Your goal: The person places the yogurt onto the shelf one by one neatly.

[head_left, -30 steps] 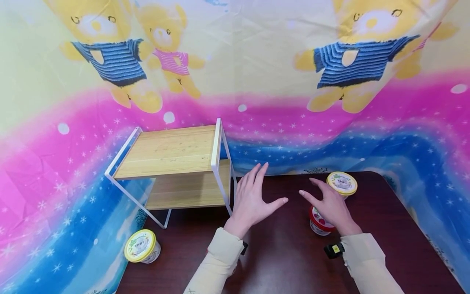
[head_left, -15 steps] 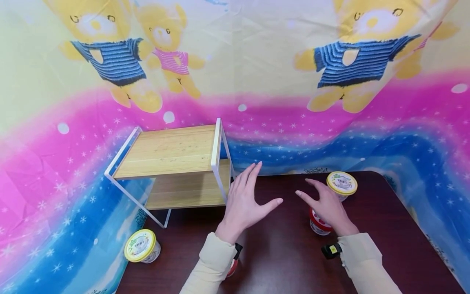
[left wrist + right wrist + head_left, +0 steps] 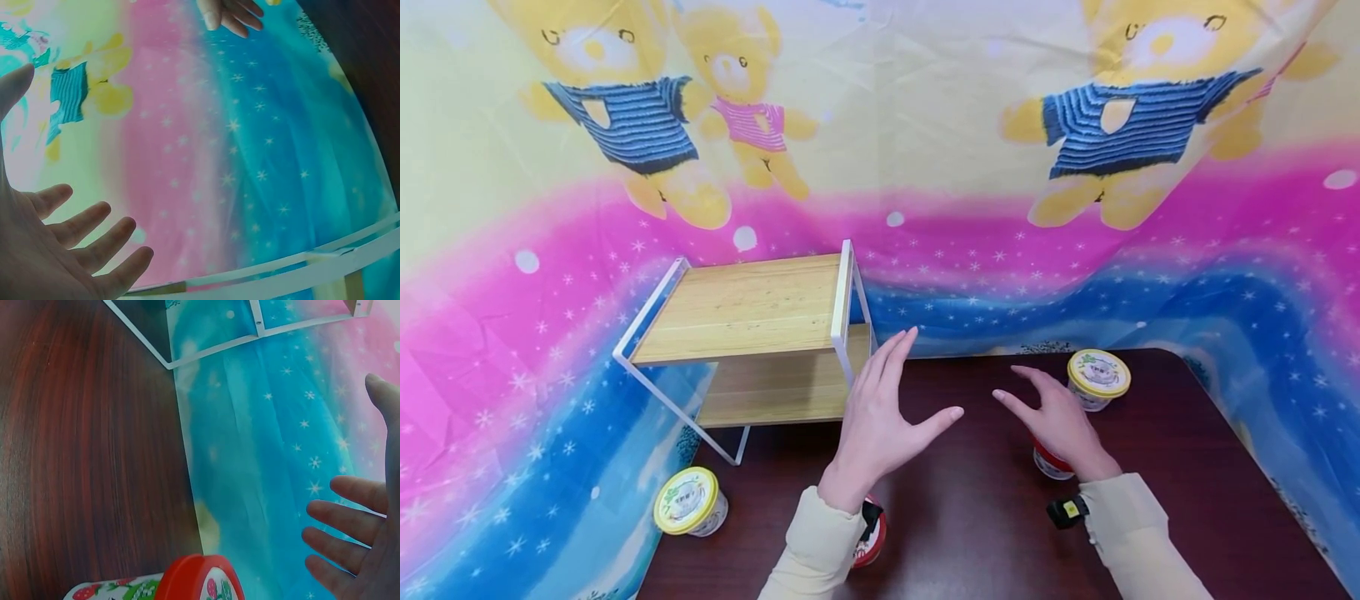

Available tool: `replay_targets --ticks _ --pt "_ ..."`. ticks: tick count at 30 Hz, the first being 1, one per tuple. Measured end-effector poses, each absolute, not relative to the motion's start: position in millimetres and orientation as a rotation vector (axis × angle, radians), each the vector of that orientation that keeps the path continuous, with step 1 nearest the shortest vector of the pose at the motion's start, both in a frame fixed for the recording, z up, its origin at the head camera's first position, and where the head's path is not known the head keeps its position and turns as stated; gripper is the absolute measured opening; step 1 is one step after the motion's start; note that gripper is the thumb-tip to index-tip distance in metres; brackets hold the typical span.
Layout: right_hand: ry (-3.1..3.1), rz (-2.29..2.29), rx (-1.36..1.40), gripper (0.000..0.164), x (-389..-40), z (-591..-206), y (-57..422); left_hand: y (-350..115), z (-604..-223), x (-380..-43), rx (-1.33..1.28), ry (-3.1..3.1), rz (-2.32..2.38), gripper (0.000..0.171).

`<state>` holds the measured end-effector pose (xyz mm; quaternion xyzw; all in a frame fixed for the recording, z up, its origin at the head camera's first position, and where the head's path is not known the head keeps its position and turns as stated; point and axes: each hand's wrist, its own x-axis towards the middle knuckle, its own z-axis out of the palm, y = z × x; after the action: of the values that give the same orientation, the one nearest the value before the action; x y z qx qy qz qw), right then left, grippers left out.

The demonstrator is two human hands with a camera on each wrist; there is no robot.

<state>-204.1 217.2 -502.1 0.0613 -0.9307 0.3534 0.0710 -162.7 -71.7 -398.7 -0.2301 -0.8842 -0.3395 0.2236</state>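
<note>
At the far left, a yellow-lidded tub [image 3: 691, 503] stands upright on the dark wood table [image 3: 958, 533], in front of a two-tier shelf [image 3: 741, 307] with pale wood boards and a white frame.

Next comes your left hand [image 3: 874, 421], raised over the shelf's right side in the head view, thumb set wide of the fingers, holding nothing. Keep some room between fingers and frame; the left wrist view shows a white bar close beneath them. Under that wrist sits a red-lidded tub [image 3: 872, 547], partly hidden by your sleeve and the black wrist camera [image 3: 871, 515]. Any lowering of this forearm would best come from the side, since the tub could be knocked.

Across a gap, your right hand [image 3: 1063, 425] faces the left one, spread wide, holding nothing. Just below it is a second red-lidded tub [image 3: 1052, 464], half covered by the hand in the head view; the right wrist view shows it apart from your fingers, with strawberries printed on it. To grip it well, draw back enough to see the lid, keep the thumb wide, and close around the wall below the rim.

Farthest right, near the back edge, stands another yellow-lidded tub [image 3: 1098, 380]; mind your fingertips there.
</note>
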Motion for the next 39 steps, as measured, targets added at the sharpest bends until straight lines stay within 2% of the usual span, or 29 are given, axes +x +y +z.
replay_targets --ticks 25,39 --pt "-2.764 1.113 0.239 0.079 -206 -496 197 -111 -369 -138 -0.635 -2.244 -0.971 0.098" --pt "-2.709 1.119 0.291 0.077 -210 -488 182 -151 -363 -125 -0.476 -2.143 -0.922 0.096"
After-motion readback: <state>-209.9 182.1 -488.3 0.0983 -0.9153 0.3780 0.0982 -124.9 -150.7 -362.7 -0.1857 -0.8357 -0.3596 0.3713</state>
